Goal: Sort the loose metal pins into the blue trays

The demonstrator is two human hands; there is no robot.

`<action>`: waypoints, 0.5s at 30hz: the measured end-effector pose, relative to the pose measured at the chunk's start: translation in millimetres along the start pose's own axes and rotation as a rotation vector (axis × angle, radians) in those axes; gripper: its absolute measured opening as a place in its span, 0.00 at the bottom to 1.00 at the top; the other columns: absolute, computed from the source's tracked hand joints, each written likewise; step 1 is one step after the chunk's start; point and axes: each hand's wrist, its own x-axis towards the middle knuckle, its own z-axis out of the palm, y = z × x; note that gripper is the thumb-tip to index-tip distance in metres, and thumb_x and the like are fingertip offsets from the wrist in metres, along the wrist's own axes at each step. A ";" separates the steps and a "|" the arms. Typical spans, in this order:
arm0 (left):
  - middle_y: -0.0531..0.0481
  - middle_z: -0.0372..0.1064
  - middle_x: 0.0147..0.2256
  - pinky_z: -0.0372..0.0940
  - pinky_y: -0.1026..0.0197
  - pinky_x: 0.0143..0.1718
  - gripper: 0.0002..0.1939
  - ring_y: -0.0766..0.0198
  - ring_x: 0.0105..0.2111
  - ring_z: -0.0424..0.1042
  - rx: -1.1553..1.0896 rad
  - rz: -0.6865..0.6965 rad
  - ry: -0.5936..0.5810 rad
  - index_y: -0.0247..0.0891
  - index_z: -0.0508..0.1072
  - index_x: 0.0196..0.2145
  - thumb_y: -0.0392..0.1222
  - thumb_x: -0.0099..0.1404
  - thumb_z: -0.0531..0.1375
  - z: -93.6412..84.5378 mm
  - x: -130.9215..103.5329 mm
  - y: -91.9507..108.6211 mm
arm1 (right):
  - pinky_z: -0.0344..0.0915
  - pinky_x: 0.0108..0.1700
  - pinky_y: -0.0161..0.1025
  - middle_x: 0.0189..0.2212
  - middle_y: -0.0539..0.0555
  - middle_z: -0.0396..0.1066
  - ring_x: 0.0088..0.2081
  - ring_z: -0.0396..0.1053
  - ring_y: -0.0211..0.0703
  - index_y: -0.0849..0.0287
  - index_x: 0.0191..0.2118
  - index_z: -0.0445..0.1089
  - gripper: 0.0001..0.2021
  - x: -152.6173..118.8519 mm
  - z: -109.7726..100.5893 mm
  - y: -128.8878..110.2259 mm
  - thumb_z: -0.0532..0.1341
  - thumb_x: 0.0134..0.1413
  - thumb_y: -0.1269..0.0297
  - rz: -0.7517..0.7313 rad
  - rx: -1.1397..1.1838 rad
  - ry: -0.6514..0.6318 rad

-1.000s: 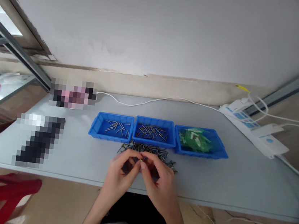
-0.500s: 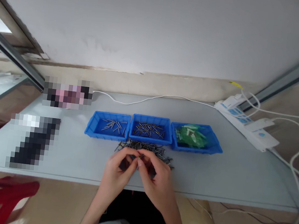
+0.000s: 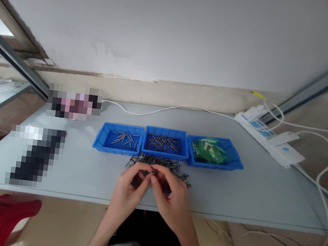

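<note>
My left hand (image 3: 132, 185) and my right hand (image 3: 171, 191) meet at the fingertips near the table's front edge. Thumbs and forefingers of both are pinched on one small metal part (image 3: 152, 173), mostly covered by the fingers. Just beyond, and partly hidden by my hands, lies a loose pile of thin metal pins (image 3: 159, 161). Behind the pile, a left blue bin (image 3: 97, 142) holds several silvery pins (image 3: 124, 137). The middle blue bin (image 3: 164, 154) has darker pins (image 3: 164, 142) in it. Green plastic bags (image 3: 210, 150) fill much of the right blue bin (image 3: 238, 164).
A white power strip (image 3: 269, 140) with plugs and cables lies along the right side of the grey table (image 3: 80, 172). One white cable (image 3: 165, 108) runs along the back. Two pixelated items sit at the left. A red stool (image 3: 0, 214) stands below, on the left.
Both hands keep the same pinch at nearly the same spot. The view has shifted very slightly; the bins and the pile stay as they were.
</note>
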 end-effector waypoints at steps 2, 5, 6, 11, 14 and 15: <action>0.53 0.77 0.30 0.66 0.68 0.30 0.04 0.67 0.27 0.73 -0.001 0.000 0.000 0.40 0.79 0.41 0.36 0.72 0.63 -0.1 -0.2 0.0 | 0.72 0.32 0.33 0.34 0.51 0.80 0.31 0.77 0.39 0.54 0.52 0.77 0.11 -0.2 0.3 0.1 0.59 0.72 0.62 0.009 0.008 -0.005; 0.55 0.75 0.28 0.65 0.67 0.29 0.04 0.67 0.25 0.71 0.010 -0.004 -0.009 0.40 0.79 0.41 0.37 0.72 0.63 -0.8 -0.9 -1.1 | 0.72 0.34 0.34 0.34 0.51 0.80 0.30 0.76 0.39 0.54 0.53 0.77 0.11 -0.8 0.6 0.2 0.60 0.72 0.62 0.015 0.015 0.000; 0.55 0.74 0.27 0.65 0.67 0.29 0.04 0.67 0.25 0.71 0.015 -0.005 -0.011 0.40 0.79 0.41 0.38 0.72 0.63 -1.1 -1.0 -1.8 | 0.72 0.34 0.34 0.34 0.50 0.80 0.30 0.75 0.38 0.54 0.53 0.77 0.11 -0.9 0.6 0.2 0.60 0.72 0.62 0.016 0.017 0.000; 0.55 0.74 0.26 0.64 0.67 0.28 0.04 0.67 0.24 0.71 0.025 -0.016 -0.003 0.39 0.80 0.41 0.38 0.72 0.63 -1.8 -0.2 -3.9 | 0.72 0.33 0.34 0.33 0.50 0.78 0.29 0.73 0.38 0.53 0.53 0.77 0.10 -0.7 2.7 4.1 0.62 0.71 0.63 -0.007 0.013 0.045; 0.55 0.74 0.26 0.64 0.67 0.28 0.04 0.67 0.24 0.70 0.026 -0.033 0.006 0.39 0.80 0.41 0.39 0.71 0.64 -0.7 0.4 -3.2 | 0.71 0.31 0.34 0.33 0.50 0.78 0.27 0.71 0.37 0.52 0.50 0.79 0.08 -1.1 6.2 6.9 0.63 0.72 0.64 -0.083 -0.023 0.122; 0.55 0.74 0.25 0.64 0.67 0.27 0.04 0.67 0.24 0.70 0.026 -0.039 0.009 0.39 0.81 0.40 0.39 0.71 0.64 -0.1 0.6 -2.9 | 0.71 0.31 0.34 0.34 0.50 0.78 0.27 0.71 0.36 0.52 0.49 0.79 0.07 -1.0 7.1 6.7 0.63 0.72 0.65 -0.113 -0.036 0.148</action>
